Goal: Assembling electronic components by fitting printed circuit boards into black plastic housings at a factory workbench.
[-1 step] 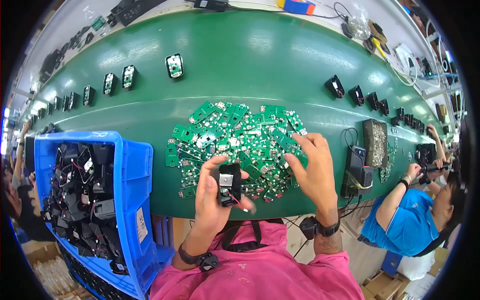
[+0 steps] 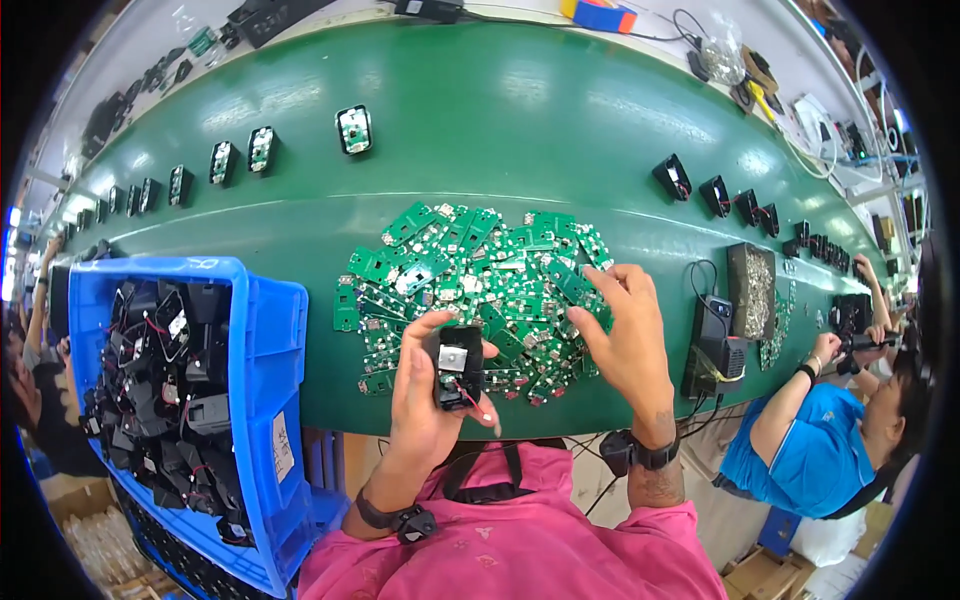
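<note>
Our left hand still grips the case; our right hand, fingers parted, stays at the boards, none lifted.

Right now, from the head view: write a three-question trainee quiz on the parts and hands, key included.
1. Which of the wearer's hands holds the black housing?
2. True or false: the blue bin stands to the left of the heap of green circuit boards.
3. Which is nearest to the right hand? A, the bin; B, the heap; C, the housing.

Key: 1, the left hand; 2, true; 3, B.
</note>
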A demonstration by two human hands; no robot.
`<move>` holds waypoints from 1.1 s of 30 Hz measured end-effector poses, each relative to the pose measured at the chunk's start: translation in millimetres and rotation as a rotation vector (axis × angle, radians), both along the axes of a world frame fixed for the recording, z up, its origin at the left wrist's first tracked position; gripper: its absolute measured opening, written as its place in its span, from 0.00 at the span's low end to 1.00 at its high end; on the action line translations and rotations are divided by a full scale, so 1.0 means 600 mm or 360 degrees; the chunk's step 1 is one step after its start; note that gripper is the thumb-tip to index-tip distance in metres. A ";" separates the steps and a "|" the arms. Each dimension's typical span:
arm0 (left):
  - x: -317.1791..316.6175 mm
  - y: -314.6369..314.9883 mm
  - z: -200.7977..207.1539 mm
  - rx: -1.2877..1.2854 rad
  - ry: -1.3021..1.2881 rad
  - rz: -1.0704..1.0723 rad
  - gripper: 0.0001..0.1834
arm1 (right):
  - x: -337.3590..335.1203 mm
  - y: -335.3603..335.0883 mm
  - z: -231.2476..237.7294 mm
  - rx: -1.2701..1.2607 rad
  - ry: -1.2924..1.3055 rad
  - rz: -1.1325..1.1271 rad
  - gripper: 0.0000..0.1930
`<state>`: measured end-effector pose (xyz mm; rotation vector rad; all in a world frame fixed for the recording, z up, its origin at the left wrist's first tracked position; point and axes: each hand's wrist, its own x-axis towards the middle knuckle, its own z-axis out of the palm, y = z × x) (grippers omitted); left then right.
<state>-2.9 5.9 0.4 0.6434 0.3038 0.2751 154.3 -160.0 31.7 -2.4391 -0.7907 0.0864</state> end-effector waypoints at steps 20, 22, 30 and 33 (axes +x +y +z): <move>0.036 -0.027 0.044 0.0009 0.0045 -0.0290 0.38 | -0.120 0.000 -0.070 0.2316 0.2440 -0.0068 0.10; 0.039 -0.030 0.045 0.0136 0.0070 -0.0285 0.39 | -0.130 0.005 -0.071 0.2449 0.2618 -0.0052 0.10; 0.033 -0.031 0.032 0.0292 0.0145 -0.0121 0.39 | -0.137 0.018 -0.072 0.2406 0.2531 -0.0121 0.09; 0.031 -0.032 0.026 0.0367 0.0154 -0.0134 0.39 | -0.138 0.016 -0.073 0.2436 0.2522 -0.0082 0.09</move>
